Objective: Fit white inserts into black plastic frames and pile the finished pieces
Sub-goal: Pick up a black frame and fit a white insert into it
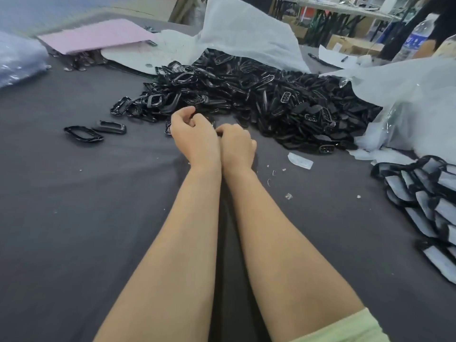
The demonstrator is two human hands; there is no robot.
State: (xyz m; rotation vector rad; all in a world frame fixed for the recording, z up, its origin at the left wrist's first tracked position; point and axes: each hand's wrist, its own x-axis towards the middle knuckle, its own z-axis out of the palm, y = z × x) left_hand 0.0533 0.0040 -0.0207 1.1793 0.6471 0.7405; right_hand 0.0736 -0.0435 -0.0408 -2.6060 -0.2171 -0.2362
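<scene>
My left hand and my right hand are side by side near the front edge of a big heap of black plastic frames. Both have curled fingers and together hold a black frame that is mostly hidden under them; only its left edge shows. Two loose black frames lie on the dark cloth to the left. A pile of finished pieces with white inserts sits at the right edge. One loose white insert lies right of my right hand.
White plastic sheeting lies behind and right of the heap. A pink foam sheet is at the back left, a clear bag at the far left, a water bottle at the back right. Small scraps dot the dark tablecloth.
</scene>
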